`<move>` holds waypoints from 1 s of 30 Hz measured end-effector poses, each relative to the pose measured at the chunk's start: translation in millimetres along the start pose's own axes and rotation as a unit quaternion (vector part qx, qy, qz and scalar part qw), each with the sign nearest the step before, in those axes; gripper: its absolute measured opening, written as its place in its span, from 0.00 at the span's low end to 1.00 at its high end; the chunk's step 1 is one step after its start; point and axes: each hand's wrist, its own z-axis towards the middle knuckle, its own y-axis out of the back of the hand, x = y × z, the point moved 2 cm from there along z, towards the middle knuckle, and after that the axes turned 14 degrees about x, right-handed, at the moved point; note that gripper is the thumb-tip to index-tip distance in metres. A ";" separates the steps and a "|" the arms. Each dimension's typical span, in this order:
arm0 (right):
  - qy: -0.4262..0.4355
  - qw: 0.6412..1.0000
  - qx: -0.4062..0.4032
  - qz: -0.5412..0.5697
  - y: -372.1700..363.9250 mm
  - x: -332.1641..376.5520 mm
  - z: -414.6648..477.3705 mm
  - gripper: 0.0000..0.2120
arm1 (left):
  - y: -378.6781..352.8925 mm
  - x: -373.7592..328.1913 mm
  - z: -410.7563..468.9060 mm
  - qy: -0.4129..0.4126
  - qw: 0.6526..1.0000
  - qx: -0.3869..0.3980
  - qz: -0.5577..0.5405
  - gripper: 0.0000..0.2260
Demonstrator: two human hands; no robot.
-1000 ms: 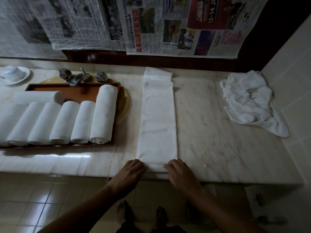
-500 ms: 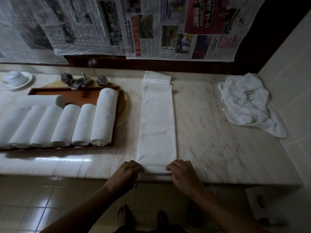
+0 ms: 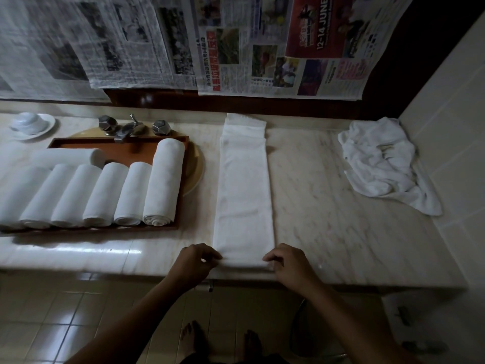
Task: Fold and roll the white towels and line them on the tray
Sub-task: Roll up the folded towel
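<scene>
- Several newspaper sheets (image 3: 236,43) hang on the far wall. The only writing that reads clearly is "12-14 JUNE", in white on a red advert at the upper right; the rest of the print is too small or blurred to make out.
- Both hands are at the near end of a long folded towel (image 3: 244,200). The left hand (image 3: 193,264) pinches the near left corner with curled fingers and thumb, and the right hand (image 3: 290,264) pinches the near right corner the same way.
- The folded towel lies flat as a narrow strip in the middle of the counter (image 3: 328,219). It runs from the near edge to the far wall, just right of the tray.
- The brown tray (image 3: 123,151) sits on the left of the counter. Six rolled towels (image 3: 105,195) lie on it side by side, the leftmost partly cut off by the frame. A seventh roll (image 3: 68,157) lies crosswise behind them.
- The far right corner of the tray rests over a round yellowish basin (image 3: 195,164), with a metal tap (image 3: 128,128) behind it.
- A white cup (image 3: 27,122) stands upside down on a saucer at the far left.
- A crumpled towel heap (image 3: 378,164) lies at the far right, against the pale tiled side wall (image 3: 446,127).
- The counter is pale veined marble. Below it are a glossy tiled floor (image 3: 52,311) and the person's bare feet (image 3: 194,334). The room is dim.
</scene>
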 end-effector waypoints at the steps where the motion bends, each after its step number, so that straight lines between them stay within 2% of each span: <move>1: -0.005 1.000 -0.003 0.002 -0.1 1.0 0.8 0.12 | -0.3 -0.4 0.1 0.007 1.000 0.000 0.004 0.06; 7: -0.045 0.998 -0.033 -0.025 -4.3 10.3 6.8 0.13 | 0.3 -1.5 2.1 0.049 0.999 0.008 -0.020 0.06; 10: -0.028 0.996 -0.060 -0.063 -7.3 19.7 4.7 0.14 | -0.7 -5.5 4.9 0.064 0.997 -0.013 -0.046 0.05; 14: -0.007 0.989 -0.055 -0.136 -16.4 30.5 4.4 0.20 | -9.2 -12.8 6.3 0.031 0.995 -0.098 0.006 0.06; 18: 0.039 0.976 -0.062 -0.206 -30.5 30.4 3.5 0.17 | -27.5 -20.0 2.0 -0.076 0.981 -0.087 0.159 0.10; 20: 0.045 0.973 -0.060 -0.219 -35.2 29.5 -0.3 0.16 | -34.4 -17.8 -0.8 -0.098 0.972 -0.079 0.196 0.11; 23: 0.053 0.972 -0.055 -0.221 -37.0 28.1 -5.6 0.16 | -43.5 -7.6 -1.0 -0.110 0.962 -0.055 0.244 0.09; 28: 0.060 0.974 -0.045 -0.213 -33.7 32.9 -5.6 0.16 | -41.0 -4.8 4.3 -0.083 0.955 -0.017 0.284 0.09; 30: 0.062 0.974 -0.037 -0.217 -31.5 33.8 -4.2 0.17 | -35.2 -13.6 6.4 -0.078 0.960 -0.035 0.267 0.14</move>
